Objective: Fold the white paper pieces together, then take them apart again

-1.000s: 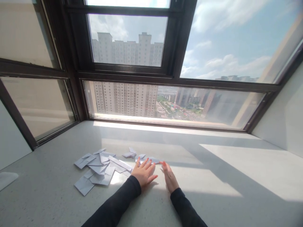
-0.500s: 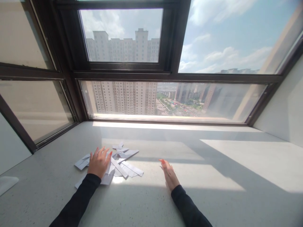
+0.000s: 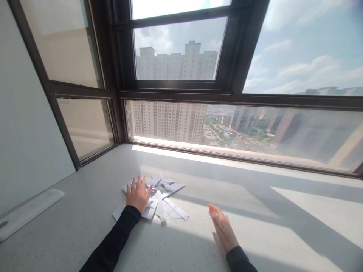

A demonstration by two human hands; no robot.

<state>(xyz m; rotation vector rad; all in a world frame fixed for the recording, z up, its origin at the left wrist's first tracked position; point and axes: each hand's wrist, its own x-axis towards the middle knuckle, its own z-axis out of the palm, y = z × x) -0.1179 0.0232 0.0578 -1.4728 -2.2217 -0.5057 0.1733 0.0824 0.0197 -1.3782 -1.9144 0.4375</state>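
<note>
A heap of folded white paper pieces [image 3: 164, 192] lies on the pale speckled sill [image 3: 198, 241] in front of the window. My left hand [image 3: 138, 195] rests flat on the left part of the heap, fingers spread, in a black sleeve. My right hand [image 3: 223, 226] stands on its edge on the sill to the right of the heap, fingers stretched out together, apart from the papers and holding nothing.
A dark-framed window [image 3: 238, 94] runs along the far edge of the sill. A white wall [image 3: 25, 124] stands at the left, with a long white flat object [image 3: 25, 213] lying on the sill beside it. Sunlight falls across the right part of the sill.
My left hand went from the middle leftward onto the paper heap and pushed the pieces closer together. My right hand stayed on edge. The camera view swung to the left.
</note>
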